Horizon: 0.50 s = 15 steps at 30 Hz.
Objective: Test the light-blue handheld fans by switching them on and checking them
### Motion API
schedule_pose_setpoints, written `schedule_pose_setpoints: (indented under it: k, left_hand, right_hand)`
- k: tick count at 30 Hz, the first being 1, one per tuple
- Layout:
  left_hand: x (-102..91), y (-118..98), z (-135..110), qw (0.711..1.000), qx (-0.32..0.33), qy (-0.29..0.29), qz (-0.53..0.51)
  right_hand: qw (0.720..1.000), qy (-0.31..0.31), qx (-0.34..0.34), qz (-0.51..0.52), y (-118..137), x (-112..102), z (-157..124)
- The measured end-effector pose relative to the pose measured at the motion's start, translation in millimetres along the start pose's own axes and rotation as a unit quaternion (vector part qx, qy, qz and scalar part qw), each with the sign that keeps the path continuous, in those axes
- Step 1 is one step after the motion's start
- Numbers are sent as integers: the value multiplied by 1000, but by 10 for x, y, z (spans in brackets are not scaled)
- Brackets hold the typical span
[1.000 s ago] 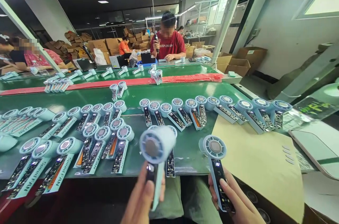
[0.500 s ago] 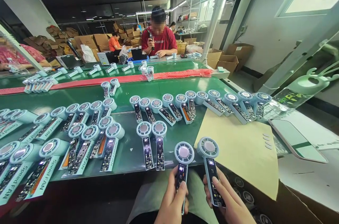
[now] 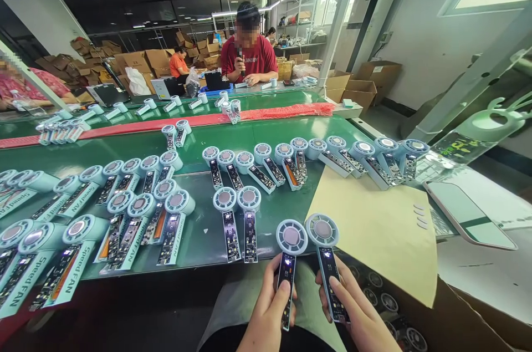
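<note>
My left hand [image 3: 269, 307] is closed around the handle of a light-blue handheld fan [image 3: 292, 236], its thumb pressing on the bare circuit board. In my right hand [image 3: 358, 307] is a second handheld fan [image 3: 322, 230] of the same kind, also with its thumb on the exposed board. Small displays glow near the top of both boards. The two round fan heads are close together, above my lap at the bench edge. Just left of them, a pair of similar fans [image 3: 249, 199] lies on the green bench with boards facing up.
Several more fans [image 3: 178, 200] cover the left of the green bench [image 3: 199, 230], and a row [image 3: 285, 151] runs behind. To the right lie yellow paper [image 3: 366, 219] and a phone [image 3: 469, 213]. A box of round parts [image 3: 388, 302] stands below. A co-worker [image 3: 249, 58] sits opposite.
The two held fans have come closer together, the left one shifting right and the right one slightly left. Their lit displays look different. Both hands keep their grip.
</note>
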<state>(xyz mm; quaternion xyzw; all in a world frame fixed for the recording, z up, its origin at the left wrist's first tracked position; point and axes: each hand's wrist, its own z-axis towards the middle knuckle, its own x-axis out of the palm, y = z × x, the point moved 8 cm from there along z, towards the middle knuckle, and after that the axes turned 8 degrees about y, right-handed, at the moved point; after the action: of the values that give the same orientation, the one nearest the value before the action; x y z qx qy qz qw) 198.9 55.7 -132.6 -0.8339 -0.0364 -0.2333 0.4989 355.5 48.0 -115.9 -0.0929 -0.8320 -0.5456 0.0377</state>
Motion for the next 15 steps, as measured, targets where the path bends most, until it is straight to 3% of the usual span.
schedule_pose_setpoints:
  k: [8,15]
  left_hand:
    - [31,32,1,999,-11,37,-2]
    - [12,37,-14,999,-10,34,39]
  right_hand:
    - [999,-44,8,17,-29,-19,-27]
    - [1000,-26,8,5,-11,15,-23]
